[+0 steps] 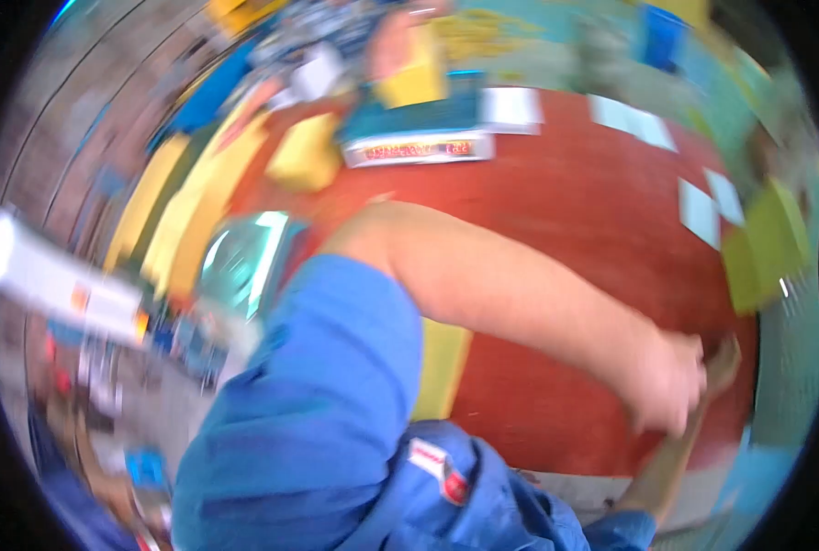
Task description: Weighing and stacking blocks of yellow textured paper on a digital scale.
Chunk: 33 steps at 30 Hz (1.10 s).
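**Hands together at four o'clock, nothing plainly held**

Head view, sole one, badly blurred, read as a clock face. Left hand (667, 386) at four o'clock, at the end of an arm (510, 285) stretched across the red table (566, 202); fingers seemingly part-curled, exact opening impossible to read. Right hand (724, 363) just beyond, smeared: cannot tell how far open. Cannot tell, either, whether touching or merely overlapping in sight. No object made out in either.

Nearest thing: yellow box (766, 246) at three o'clock, by the table's right edge, near the right hand but apparently apart from it.

Step in hand, by judgement: probably a pause between handlings, with hands turned to each other rather than to goods. Next move, likewise judged: would call for parting the hands and freeing the fingers before any reach for the box.

Counts:
- Scale (419, 147): one, at twelve, with one packet (416, 81) above and one co-worker's hand (391, 50) at it.
- White cards (699, 211): apparently five; one at one o'clock, two at two, two nearer three.
- Block (307, 151): one, at eleven.
- Stack (196, 216): one, near ten, pieces uncountable.
- Bag (240, 262): one, at nine.
- Yellow strip (442, 372): one, at six.
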{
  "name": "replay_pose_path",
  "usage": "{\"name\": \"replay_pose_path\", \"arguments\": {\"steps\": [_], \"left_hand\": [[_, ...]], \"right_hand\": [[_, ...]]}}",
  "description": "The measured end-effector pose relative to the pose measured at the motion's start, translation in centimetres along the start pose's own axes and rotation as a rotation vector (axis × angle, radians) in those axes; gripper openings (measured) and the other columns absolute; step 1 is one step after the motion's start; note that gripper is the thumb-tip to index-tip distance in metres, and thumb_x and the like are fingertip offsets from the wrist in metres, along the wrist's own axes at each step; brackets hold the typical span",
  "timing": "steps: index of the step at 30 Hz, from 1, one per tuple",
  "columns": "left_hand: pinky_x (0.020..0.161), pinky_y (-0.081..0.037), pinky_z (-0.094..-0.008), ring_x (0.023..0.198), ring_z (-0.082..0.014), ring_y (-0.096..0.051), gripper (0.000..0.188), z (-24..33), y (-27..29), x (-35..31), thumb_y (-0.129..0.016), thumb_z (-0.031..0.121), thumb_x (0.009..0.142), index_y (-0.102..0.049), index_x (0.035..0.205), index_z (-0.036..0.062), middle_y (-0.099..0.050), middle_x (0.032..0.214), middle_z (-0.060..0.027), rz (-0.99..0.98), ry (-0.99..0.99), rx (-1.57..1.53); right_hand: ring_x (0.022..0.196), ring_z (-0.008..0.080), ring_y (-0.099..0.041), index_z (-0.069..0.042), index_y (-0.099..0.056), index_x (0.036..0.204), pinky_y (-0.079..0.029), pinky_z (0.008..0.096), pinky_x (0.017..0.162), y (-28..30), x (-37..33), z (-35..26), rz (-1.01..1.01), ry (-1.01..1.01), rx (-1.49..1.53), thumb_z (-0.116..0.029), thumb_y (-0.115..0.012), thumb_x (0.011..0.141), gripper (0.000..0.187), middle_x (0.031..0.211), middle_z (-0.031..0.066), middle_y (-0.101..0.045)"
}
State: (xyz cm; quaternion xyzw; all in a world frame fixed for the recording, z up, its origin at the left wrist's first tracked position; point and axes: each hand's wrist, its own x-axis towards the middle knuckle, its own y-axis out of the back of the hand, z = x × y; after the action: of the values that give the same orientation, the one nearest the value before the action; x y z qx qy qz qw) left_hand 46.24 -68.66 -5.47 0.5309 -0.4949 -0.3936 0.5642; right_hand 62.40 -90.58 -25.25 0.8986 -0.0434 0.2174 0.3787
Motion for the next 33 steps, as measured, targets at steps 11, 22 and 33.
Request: {"name": "replay_pose_path", "arguments": {"steps": [11, 22, 33], "left_hand": [[0.086, -0.05, -0.0415, 0.103, -0.0322, -0.061, 0.048, 28.3, 6.6, -31.5, -0.071, 0.019, 0.082, -0.057, 0.124, 0.0022, -0.063, 0.112, -0.0141, 0.704, 1.058, -0.395], [0.085, -0.053, -0.0324, 0.097, -0.0195, -0.066, 0.035, 59.8, 4.5, -66.3, -0.065, 0.021, 0.09, -0.061, 0.118, 0.0008, -0.069, 0.108, -0.0108, 1.072, 2.267, 0.097], [0.062, -0.055, -0.0318, 0.072, -0.0204, -0.067, 0.03, 62.3, 3.8, -89.5, -0.061, 0.029, 0.092, -0.06, 0.097, 0.0002, -0.067, 0.087, -0.0132, 2.346, 1.936, -0.715]], "right_hand": [[0.103, 0.0206, -0.06, 0.003, -0.061, 0.118, -0.05, 0.0303, 0.09, -1.9, -11.0, -13.7, -0.024, -0.205, 0.701, -0.008, -0.046, 0.096, 0.029, 0.113, 0.0098, -0.063], [0.078, 0.0166, -0.06, 0.001, -0.063, 0.093, -0.049, 0.0301, 0.072, -10.8, -38.8, -63.0, -0.583, 0.252, 1.146, 0.004, -0.05, 0.086, 0.014, 0.084, 0.0082, -0.063], [0.085, 0.0148, -0.065, 0.001, -0.064, 0.106, -0.053, 0.0287, 0.08, -22.4, -58.8, -81.6, -1.456, -0.065, 1.149, 0.0, -0.049, 0.096, 0.018, 0.093, 0.0086, -0.067]]}}
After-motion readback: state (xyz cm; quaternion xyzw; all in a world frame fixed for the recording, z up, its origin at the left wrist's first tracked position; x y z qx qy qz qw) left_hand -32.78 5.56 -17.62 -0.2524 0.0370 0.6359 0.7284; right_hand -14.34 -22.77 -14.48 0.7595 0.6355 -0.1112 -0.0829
